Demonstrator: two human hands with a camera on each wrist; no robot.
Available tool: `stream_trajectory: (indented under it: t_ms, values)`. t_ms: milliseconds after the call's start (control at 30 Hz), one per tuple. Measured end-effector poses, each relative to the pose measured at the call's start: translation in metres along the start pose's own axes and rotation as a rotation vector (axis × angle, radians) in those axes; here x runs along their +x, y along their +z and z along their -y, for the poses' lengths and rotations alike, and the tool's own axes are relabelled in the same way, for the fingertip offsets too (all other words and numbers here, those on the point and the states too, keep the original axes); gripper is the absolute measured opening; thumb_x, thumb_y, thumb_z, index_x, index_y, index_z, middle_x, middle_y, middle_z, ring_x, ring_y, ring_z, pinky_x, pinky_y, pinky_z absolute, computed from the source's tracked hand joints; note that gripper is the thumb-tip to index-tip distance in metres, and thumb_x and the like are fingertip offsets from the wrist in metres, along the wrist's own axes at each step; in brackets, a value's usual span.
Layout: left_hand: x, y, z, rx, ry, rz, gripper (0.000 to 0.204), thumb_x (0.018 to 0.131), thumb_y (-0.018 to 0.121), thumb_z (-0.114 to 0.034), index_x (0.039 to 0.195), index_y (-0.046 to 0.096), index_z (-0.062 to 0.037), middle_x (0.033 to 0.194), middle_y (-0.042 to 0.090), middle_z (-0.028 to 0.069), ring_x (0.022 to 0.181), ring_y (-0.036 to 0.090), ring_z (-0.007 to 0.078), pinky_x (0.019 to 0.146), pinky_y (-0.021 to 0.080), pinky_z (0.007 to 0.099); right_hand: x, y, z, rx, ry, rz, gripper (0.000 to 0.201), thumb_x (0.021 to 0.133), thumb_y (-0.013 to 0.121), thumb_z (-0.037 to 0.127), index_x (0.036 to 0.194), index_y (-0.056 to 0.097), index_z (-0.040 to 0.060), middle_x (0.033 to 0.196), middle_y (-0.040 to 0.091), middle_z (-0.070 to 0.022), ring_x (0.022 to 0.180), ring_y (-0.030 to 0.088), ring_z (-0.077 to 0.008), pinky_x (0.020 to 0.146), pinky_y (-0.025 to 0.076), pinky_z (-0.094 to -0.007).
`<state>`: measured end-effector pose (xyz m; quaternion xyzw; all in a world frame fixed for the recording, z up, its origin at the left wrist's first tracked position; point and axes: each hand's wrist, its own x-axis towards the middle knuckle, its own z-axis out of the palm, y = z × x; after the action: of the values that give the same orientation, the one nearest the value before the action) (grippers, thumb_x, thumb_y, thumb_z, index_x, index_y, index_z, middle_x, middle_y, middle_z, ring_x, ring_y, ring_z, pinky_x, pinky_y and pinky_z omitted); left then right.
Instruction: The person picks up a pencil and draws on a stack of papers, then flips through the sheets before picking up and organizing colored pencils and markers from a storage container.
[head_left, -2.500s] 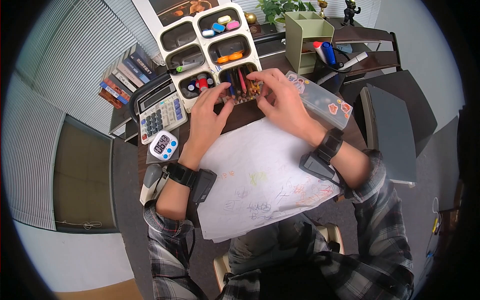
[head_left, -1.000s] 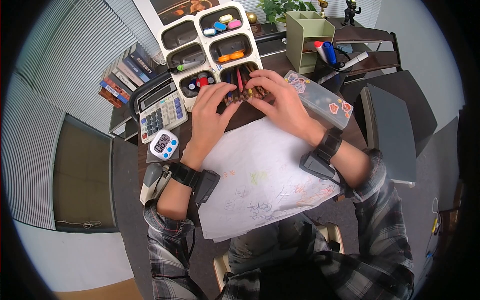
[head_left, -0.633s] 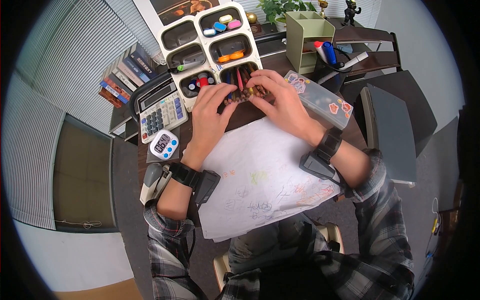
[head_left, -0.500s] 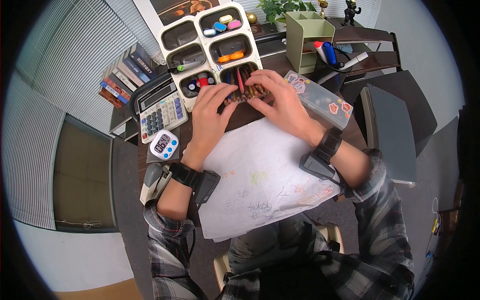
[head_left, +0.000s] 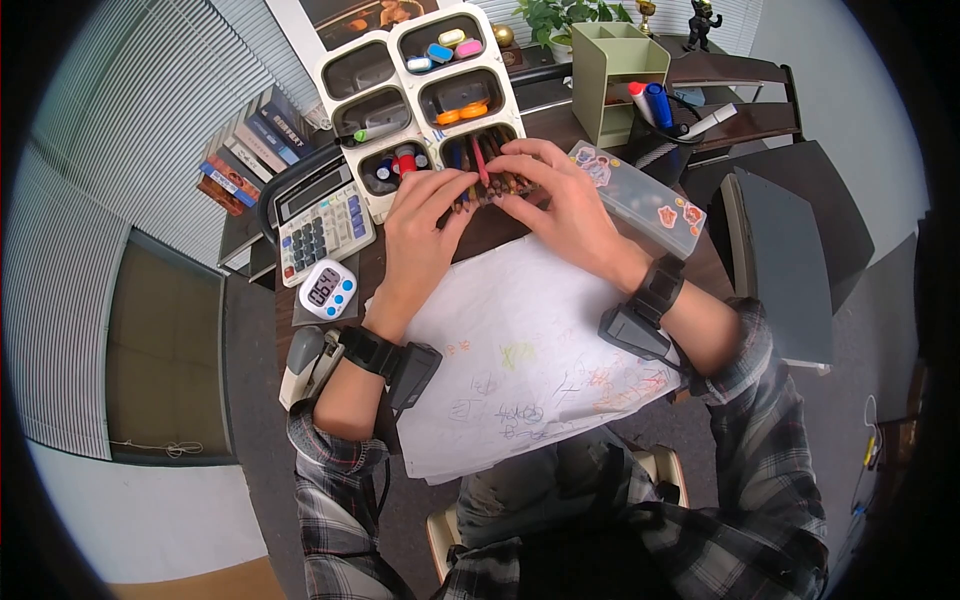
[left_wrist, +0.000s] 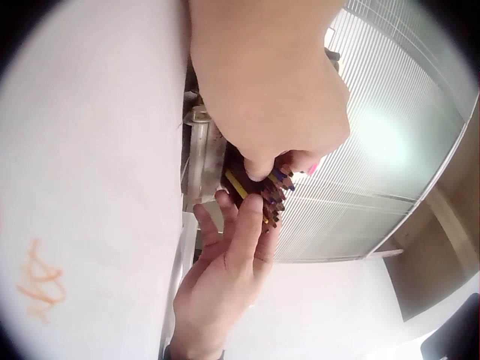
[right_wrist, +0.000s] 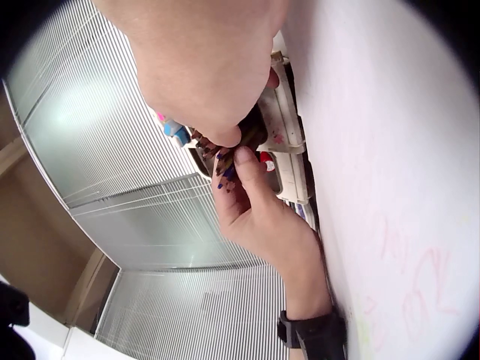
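A bundle of colored pencils [head_left: 490, 188] stands tips-up at the front right compartment of a white desk organizer [head_left: 413, 95]. My left hand [head_left: 422, 235] grips the bundle's left side, thumb in front and fingers behind. From the right, my right hand [head_left: 572, 212] holds the same bundle with curled fingers and thumb. In the left wrist view the pencil tips [left_wrist: 279, 196] show between both thumbs. The right wrist view shows the tips [right_wrist: 225, 169] bunched close together. One pink pencil [head_left: 479, 160] leans toward the back. The lower pencil ends are hidden.
Scribbled paper [head_left: 520, 350] covers the desk in front. A calculator [head_left: 325, 235], a timer [head_left: 328, 290] and a stapler [head_left: 308, 365] lie at left. At right are a clear stickered case [head_left: 645, 205] and a green holder [head_left: 610, 80]. Markers fill a neighboring compartment.
Since the earliest frame, my right thumb and fingers have moved left toward my left hand, and the pencils have bunched together. Over the last half second only small finger shifts show.
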<state>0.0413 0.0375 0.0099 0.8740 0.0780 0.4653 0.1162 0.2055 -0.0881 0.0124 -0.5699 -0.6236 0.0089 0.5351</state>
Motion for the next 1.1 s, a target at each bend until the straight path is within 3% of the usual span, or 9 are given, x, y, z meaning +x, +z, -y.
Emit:
stream_trajectory:
  t_ms: [233, 767, 1100]
  values:
    - [0.0038, -0.0003, -0.0053, 0.036, -0.014, 0.044, 0.041, 0.078, 0.074, 0.001, 0.119, 0.069, -0.0062, 0.110, 0.067, 0.0123, 0.100, 0.062, 0.0295, 0.088, 0.051, 0.0368, -0.0001, -0.0007, 0.0011, 0.000, 0.013, 0.011, 0.030, 0.088, 0.070, 0.010, 0.117, 0.066, 0.0045, 0.123, 0.057, -0.0139, 0.095, 0.067, -0.0275, 0.083, 0.055, -0.0358]
    - [0.0012, -0.0002, -0.0008, -0.003, -0.040, 0.053, 0.035, 0.079, 0.072, 0.001, 0.114, 0.069, -0.0048, 0.114, 0.065, 0.0105, 0.104, 0.061, 0.0302, 0.091, 0.050, 0.0376, -0.0002, -0.0009, 0.0020, 0.010, 0.002, 0.003, 0.030, 0.089, 0.068, 0.007, 0.119, 0.064, 0.0039, 0.123, 0.057, -0.0144, 0.092, 0.067, -0.0277, 0.079, 0.056, -0.0353]
    - [0.0015, -0.0006, -0.0010, 0.004, -0.046, 0.088, 0.039, 0.078, 0.072, 0.001, 0.117, 0.068, -0.0052, 0.118, 0.066, 0.0112, 0.111, 0.059, 0.0316, 0.096, 0.048, 0.0397, 0.0002, -0.0001, 0.0027, -0.006, 0.007, 0.016, 0.033, 0.085, 0.074, 0.011, 0.115, 0.063, 0.0037, 0.124, 0.056, -0.0139, 0.092, 0.067, -0.0290, 0.078, 0.056, -0.0359]
